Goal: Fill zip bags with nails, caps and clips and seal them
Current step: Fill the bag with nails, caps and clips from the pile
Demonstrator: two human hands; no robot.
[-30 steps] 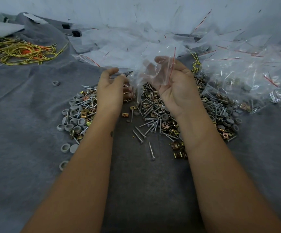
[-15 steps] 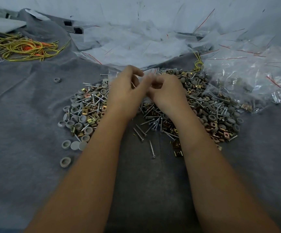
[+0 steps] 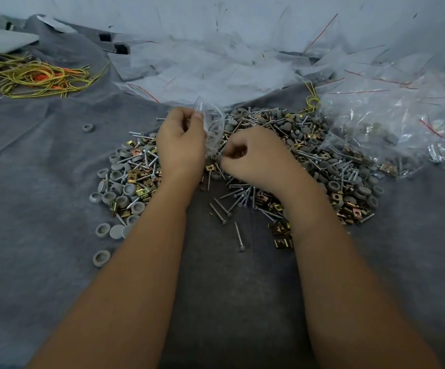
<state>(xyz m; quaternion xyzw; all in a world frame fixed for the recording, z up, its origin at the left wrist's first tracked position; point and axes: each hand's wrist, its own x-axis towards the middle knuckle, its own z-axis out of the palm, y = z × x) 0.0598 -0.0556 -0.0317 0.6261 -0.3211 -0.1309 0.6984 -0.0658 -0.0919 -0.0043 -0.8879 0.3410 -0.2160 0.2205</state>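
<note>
Left hand [image 3: 181,145]: fingers curled, grip pinching clear zip bag [image 3: 212,129] held upright above hardware pile [image 3: 309,161]. Right hand [image 3: 253,155]: fingers curled over pile just right of bag; contents of grip not discernible. Pile of nails, grey caps, brass clips on grey cloth [image 3: 42,182]. Filled bags [image 3: 402,123] right of pile; empty bags [image 3: 216,73] behind it.

A clear bag [image 3: 212,129] is standing upright over mixed nails [image 3: 238,201], grey caps [image 3: 121,189] and brass clips [image 3: 281,234].
</note>
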